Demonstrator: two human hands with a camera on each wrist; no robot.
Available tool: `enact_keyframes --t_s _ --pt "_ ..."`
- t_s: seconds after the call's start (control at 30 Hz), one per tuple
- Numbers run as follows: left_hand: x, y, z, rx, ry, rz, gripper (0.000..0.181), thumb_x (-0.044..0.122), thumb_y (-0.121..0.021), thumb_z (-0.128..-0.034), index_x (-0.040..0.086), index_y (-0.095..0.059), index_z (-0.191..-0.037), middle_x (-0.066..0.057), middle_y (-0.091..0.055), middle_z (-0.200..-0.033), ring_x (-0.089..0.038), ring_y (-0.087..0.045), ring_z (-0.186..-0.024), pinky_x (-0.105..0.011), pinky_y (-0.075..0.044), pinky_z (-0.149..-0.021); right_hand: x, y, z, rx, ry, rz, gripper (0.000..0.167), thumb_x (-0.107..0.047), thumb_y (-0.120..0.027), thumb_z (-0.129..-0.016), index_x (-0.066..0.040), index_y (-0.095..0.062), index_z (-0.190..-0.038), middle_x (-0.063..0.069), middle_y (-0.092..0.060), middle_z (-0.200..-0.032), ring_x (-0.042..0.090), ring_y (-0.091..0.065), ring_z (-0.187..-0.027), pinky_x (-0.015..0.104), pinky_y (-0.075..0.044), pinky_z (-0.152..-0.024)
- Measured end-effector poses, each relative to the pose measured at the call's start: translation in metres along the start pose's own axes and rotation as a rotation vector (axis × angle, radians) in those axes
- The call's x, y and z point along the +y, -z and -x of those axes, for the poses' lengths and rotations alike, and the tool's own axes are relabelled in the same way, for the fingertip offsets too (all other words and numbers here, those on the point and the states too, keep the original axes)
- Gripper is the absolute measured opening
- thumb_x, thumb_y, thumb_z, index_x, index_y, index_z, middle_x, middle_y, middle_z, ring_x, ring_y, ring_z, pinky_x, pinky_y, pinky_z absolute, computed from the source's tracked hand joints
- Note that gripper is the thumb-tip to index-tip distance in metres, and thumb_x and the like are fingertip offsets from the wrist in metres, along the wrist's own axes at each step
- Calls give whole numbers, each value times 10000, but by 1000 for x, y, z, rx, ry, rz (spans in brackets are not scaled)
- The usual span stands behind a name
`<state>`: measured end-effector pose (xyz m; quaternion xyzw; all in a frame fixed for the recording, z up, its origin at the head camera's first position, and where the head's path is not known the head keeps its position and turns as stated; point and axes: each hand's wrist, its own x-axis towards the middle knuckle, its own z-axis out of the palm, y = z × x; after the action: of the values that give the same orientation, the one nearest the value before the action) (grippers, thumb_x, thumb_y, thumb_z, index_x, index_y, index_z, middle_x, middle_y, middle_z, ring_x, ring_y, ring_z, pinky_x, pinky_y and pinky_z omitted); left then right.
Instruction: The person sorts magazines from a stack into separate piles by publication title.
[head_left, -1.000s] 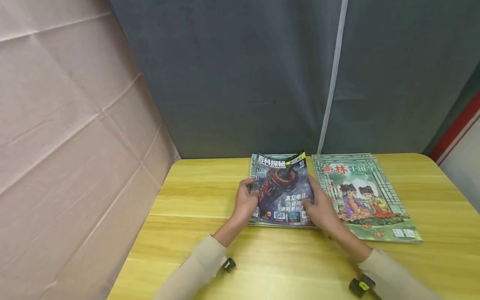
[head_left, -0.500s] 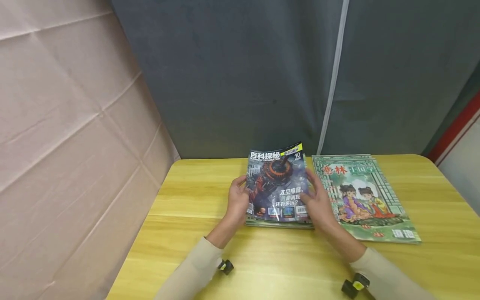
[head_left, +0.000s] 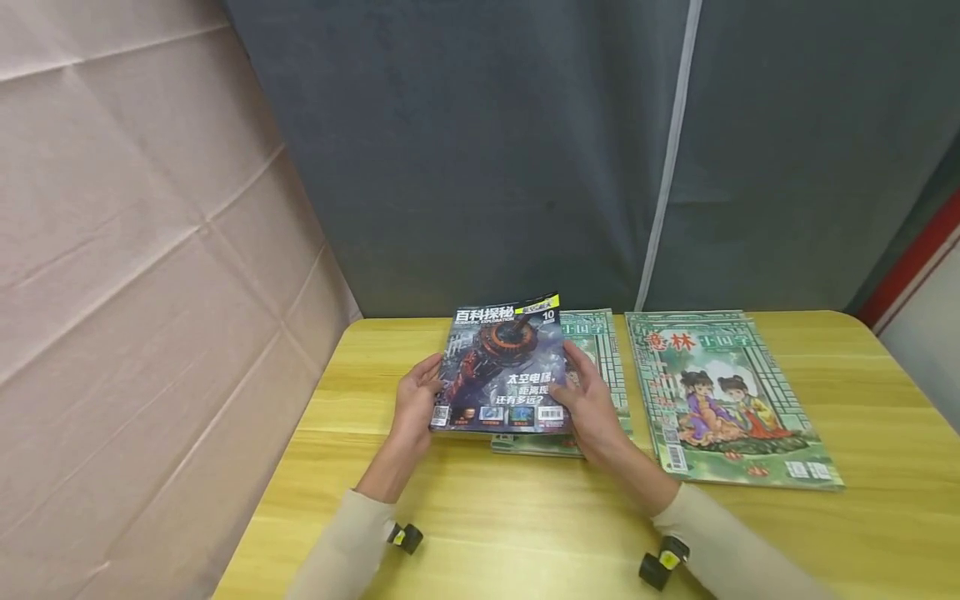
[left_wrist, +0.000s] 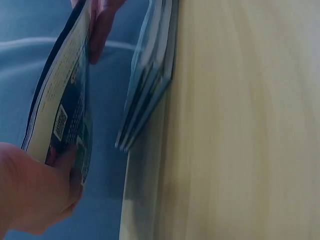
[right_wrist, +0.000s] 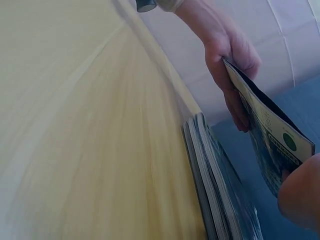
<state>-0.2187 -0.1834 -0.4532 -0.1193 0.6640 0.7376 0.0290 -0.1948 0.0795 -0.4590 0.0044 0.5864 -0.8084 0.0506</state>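
A dark magazine (head_left: 498, 358) with a red space machine on its cover is held up between both hands in the head view. My left hand (head_left: 414, 404) grips its left edge, thumb on the cover. On the opposite edge, my right hand (head_left: 592, 400) pinches it the same way. Both wrist views show the magazine raised clear of the table, slightly bowed, with fingers underneath. Partly hidden behind it lies a pile of green magazines (head_left: 613, 367); several spines of a pile (right_wrist: 215, 185) show in the right wrist view.
To the right lies another stack of green magazines (head_left: 735, 400), with two cartoon children on the top cover. The yellow wooden table (head_left: 510, 533) ends at a dark grey curtain (head_left: 480, 167). A pale pink cloth (head_left: 150, 292) hangs along the left.
Both hands have lifted the dark magazine off the middle pile and carried it left. More of the green cover below it now shows. The right stack stays in place.
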Motion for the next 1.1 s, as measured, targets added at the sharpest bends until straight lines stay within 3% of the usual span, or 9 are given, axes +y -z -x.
enact_keyframes --t_s 0.23,0.4,0.53,0.63,0.67,0.73,0.83,0.9,1.1 --pt "0 41 -12 18 -28 -4 591 -73 -408 -1003 20 -437 -1585 -173 -462 -1650 -265 -470 -1519 -129 -568 -974 11 -26 -6 -28 -47 148 900 173 -518 -873 -118 -251 -1682 131 -219 -1767 468 -314 -1577 371 -521 -1159" --pt "2 63 -21 33 -52 -18 607 -106 -390 -989 11 -444 -1582 -184 -446 -1661 -277 -451 -1538 -103 -561 -946 22 -44 -14 -45 -96 146 962 203 -495 -818 -132 -247 -1686 132 -222 -1765 493 -330 -1558 238 -596 -903" --pt "4 77 -29 71 -79 -104 600 -111 -390 -992 10 -457 -1576 -193 -450 -1656 -292 -443 -1541 -62 -539 -909 28 -59 -24 -79 -147 55 955 166 -499 -817 -134 -242 -1686 110 -217 -1766 307 -606 -1190 158 -510 -744" --pt "6 86 -32 92 -85 -167 594 -97 -379 -1011 22 -445 -1589 -192 -439 -1663 -300 -445 -1534 -53 -530 -883 29 -67 -30 -124 -189 -14 944 135 -496 -819 -123 -229 -1687 110 -185 -1773 211 -521 -1125 195 -456 -755" --pt "6 88 -34 94 -82 -180 595 -92 -375 -1016 31 -438 -1595 -187 -432 -1668 -296 -447 -1532 -51 -530 -879 29 -69 -31 -141 -202 -25 939 126 -493 -825 -119 -218 -1689 118 -162 -1779 239 -516 -1252 211 -454 -780" --pt "7 92 -37 102 -76 -204 574 -66 -384 -1040 48 -438 -1600 -171 -434 -1671 -278 -454 -1524 -54 -523 -883 29 -72 -34 -171 -220 -39 949 108 -498 -830 -102 -173 -1697 137 -96 -1791 326 -410 -1486 309 -525 -1010" --pt "5 94 -44 115 -75 -231 546 -36 -410 -1060 54 -447 -1598 -159 -445 -1667 -263 -466 -1516 -66 -512 -913 31 -78 -40 -182 -236 -63 969 82 -515 -841 -68 -96 -1701 163 -17 -1796 397 -118 -1651 512 -293 -1329" --pt "4 94 -48 118 -76 -248 542 -30 -425 -1057 50 -454 -1593 -161 -452 -1662 -268 -467 -1516 -103 -511 -962 34 -83 -44 -173 -234 -87 989 82 -521 -834 -33 -47 -1696 187 21 -1791 397 -4 -1661 574 -74 -1356" --pt "0 96 -55 114 -70 -286 603 -83 -391 -1003 22 -435 -1595 -182 -430 -1671 -318 -454 -1531 -214 -502 -1104 41 -94 -51 -122 -236 -74 1021 80 -566 -821 20 -16 -1679 232 33 -1777 416 25 -1656 548 -46 -1359"
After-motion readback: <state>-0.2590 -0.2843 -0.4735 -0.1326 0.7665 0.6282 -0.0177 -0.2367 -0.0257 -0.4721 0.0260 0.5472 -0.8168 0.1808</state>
